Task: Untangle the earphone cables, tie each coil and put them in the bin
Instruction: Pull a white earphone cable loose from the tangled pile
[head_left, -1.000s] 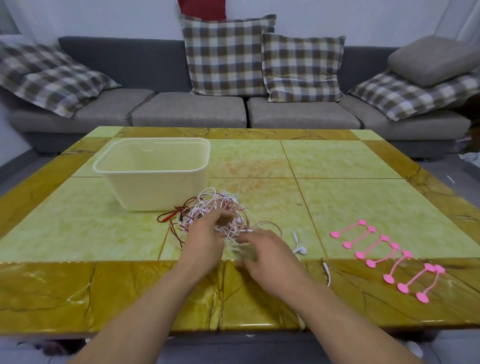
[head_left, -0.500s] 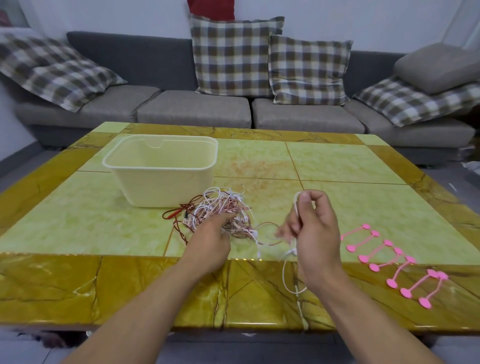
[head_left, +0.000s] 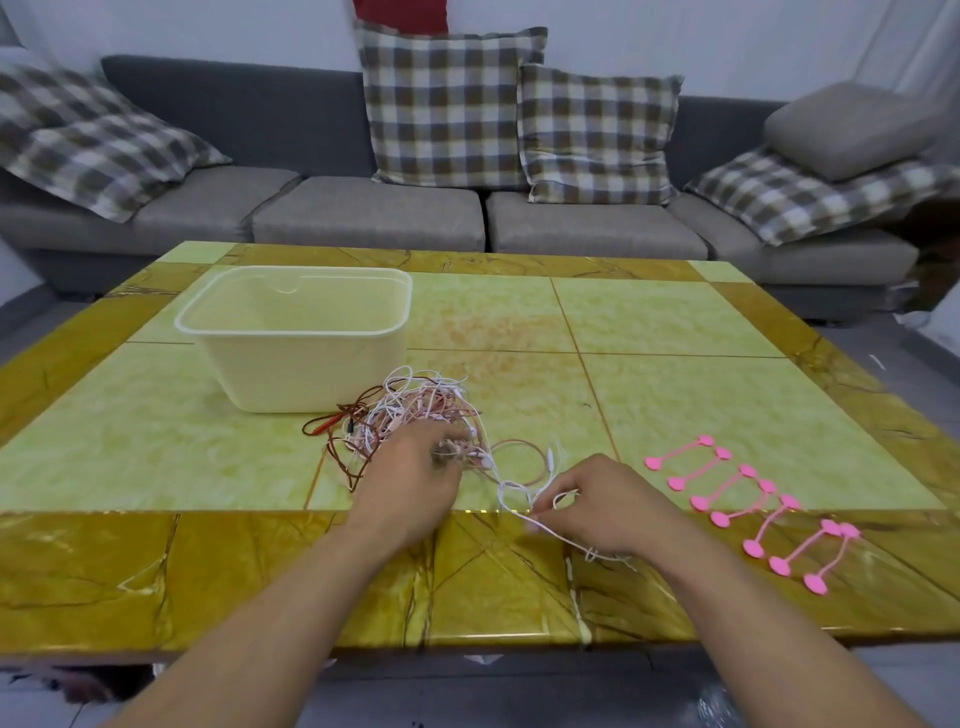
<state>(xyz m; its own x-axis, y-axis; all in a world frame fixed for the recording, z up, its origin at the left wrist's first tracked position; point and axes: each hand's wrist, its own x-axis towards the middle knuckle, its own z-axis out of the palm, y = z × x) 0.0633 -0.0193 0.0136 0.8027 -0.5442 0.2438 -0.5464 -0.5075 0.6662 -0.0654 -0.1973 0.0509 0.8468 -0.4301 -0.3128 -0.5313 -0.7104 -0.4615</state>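
teasing one white lead out of the knot

left hand (head_left: 410, 467) grips the earphone tangle (head_left: 415, 415) at frame centre, just below the empty bin (head_left: 296, 332); right hand (head_left: 597, 504) pinches a white cable (head_left: 511, 493) at lower centre. a hard tug could cinch the knot or drag the whole tangle along. pink ties (head_left: 748, 504) wait at lower right.

Bin (head_left: 291, 358): no label, brand or number that I can read on its cream wall.
Pink cable ties (head_left: 748, 506): plain, no print that I can make out.
Earphone cables (head_left: 421, 410): no marking legible in the tangle in front of me.
Table (head_left: 675, 405): marbled tiles only, no lettering.
Sofa cushions (head_left: 447, 104): checked pattern, no text.
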